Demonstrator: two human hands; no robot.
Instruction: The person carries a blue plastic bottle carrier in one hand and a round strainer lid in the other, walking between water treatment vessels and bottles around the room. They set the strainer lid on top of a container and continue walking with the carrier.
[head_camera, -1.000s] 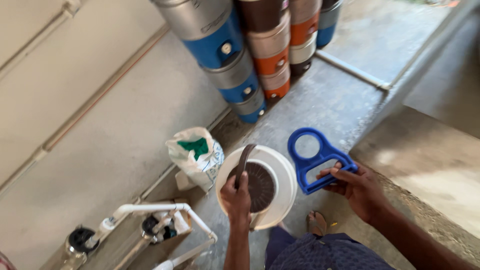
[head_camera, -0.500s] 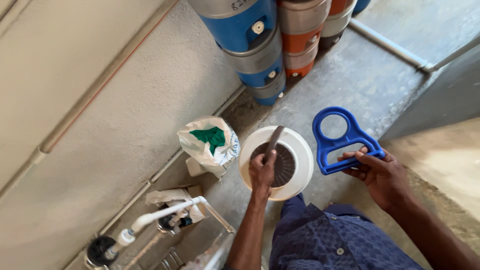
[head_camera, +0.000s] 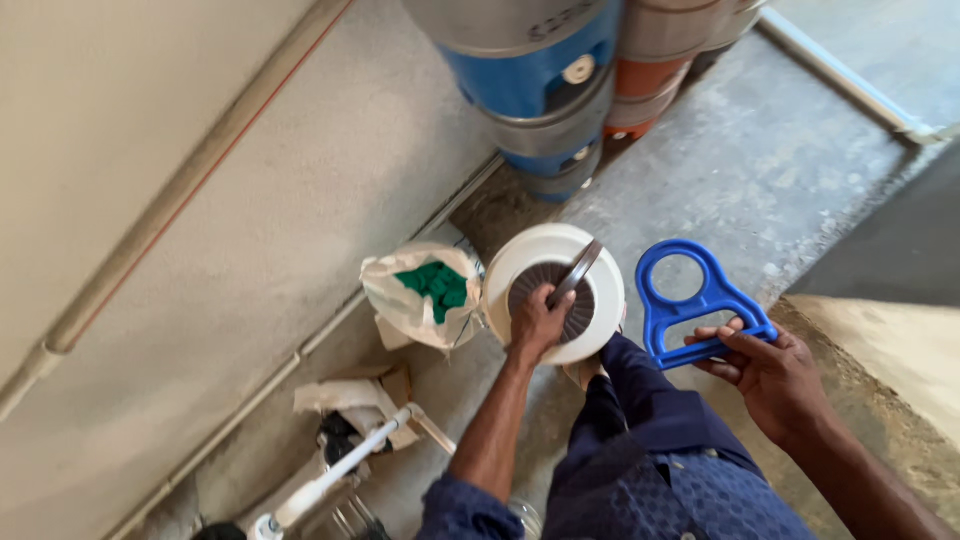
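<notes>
The round white housing with a dark pleated filter core (head_camera: 556, 292) stands on the grey concrete floor (head_camera: 760, 170), just in front of the person's knee. The left hand (head_camera: 537, 322) rests on its top, fingers closed around the lower end of a thin grey metal strip (head_camera: 577, 272) that slants up and to the right across the dark core. The strip's upper end stops just inside the white rim.

To the right, the right hand (head_camera: 768, 372) holds a blue plastic wrench with a round ring and a triangular handle opening (head_camera: 698, 300); the fingers grip its lower bar and the ring end points away from the body. The wrench is near the white housing without touching it.

Left of the housing, just beside its rim, sits an open pale sack of green pieces (head_camera: 424, 290), against the foot of the pale wall (head_camera: 200, 230). Beyond the housing, stacked metal kegs with blue and orange bands (head_camera: 560, 80) crowd the far edge, leaving only a narrow strip of floor between. Open floor lies to the right of the kegs, up to a raised kerb (head_camera: 850, 75). At the lower left, a white pipe with fittings (head_camera: 340, 470) lies near the wall, well apart from both hands.
</notes>
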